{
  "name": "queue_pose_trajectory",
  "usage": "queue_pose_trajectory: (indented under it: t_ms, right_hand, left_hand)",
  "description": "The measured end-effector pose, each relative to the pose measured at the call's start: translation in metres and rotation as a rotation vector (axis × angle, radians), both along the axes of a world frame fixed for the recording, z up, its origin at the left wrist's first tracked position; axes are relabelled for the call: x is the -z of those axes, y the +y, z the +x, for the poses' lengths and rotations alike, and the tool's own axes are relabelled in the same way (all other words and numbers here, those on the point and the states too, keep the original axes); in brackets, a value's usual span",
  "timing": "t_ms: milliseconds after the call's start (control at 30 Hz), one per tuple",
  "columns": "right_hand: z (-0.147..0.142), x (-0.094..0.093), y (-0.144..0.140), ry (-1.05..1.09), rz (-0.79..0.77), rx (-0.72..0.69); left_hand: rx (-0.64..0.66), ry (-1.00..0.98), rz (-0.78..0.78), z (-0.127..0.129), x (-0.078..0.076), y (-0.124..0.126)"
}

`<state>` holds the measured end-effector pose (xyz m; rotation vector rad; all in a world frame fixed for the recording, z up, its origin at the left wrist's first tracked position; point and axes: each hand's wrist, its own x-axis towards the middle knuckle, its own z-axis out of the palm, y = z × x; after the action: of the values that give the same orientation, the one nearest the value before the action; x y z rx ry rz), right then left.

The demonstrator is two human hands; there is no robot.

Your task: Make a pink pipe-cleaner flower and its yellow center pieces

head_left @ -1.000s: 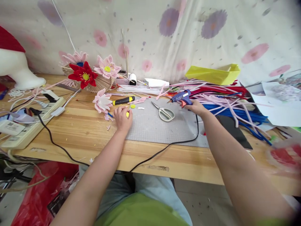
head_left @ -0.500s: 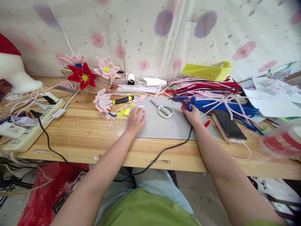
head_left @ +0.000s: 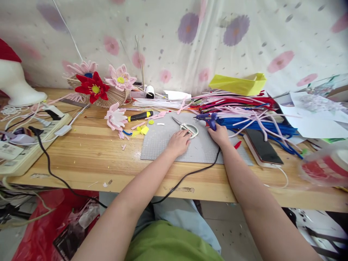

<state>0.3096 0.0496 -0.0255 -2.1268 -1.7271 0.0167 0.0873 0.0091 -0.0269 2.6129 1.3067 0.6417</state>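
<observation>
On the grey mat, the scissors are covered by the left hand (grip unclear), while the glue gun is clasped by the right hand; fingers could be burned by its nozzle.

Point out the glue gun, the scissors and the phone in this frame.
glue gun (head_left: 208, 118): head view, on its blue body above the right hand.
scissors (head_left: 190, 129): head view, on the handle loops.
phone (head_left: 261, 146): head view, on its dark screen.

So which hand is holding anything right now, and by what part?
The right hand grips the blue plastic glue gun by its handle. The left hand holds nothing; it rests on the grey cutting mat at the metal scissors' handles.
</observation>
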Motion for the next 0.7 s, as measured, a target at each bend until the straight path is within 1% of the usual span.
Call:
queue_pose_trajectory:
  t_ms: [133,233,333,533,700]
  right_hand:
    - [0.002,-0.001,-0.001,-0.030,0.025,-0.017]
    - [0.002,-0.004,-0.006,0.100,0.070,-0.043]
    - [0.003,-0.006,-0.009,0.225,0.090,-0.069]
    - [0.004,-0.006,-0.010,0.245,0.091,-0.069]
    - [0.001,-0.008,-0.013,0.243,0.071,-0.075]
  left_hand:
    - [-0.002,-0.046,-0.004,-0.003,0.000,-0.002]
    - [-0.039,-0.082,0.022,-0.007,-0.003,0.000]
    - [-0.066,-0.034,0.030,-0.009,-0.007,0.000]
    - [-0.140,0.047,0.035,-0.008,-0.013,-0.002]
    - [-0.105,0.124,0.030,-0.005,-0.019,-0.011]
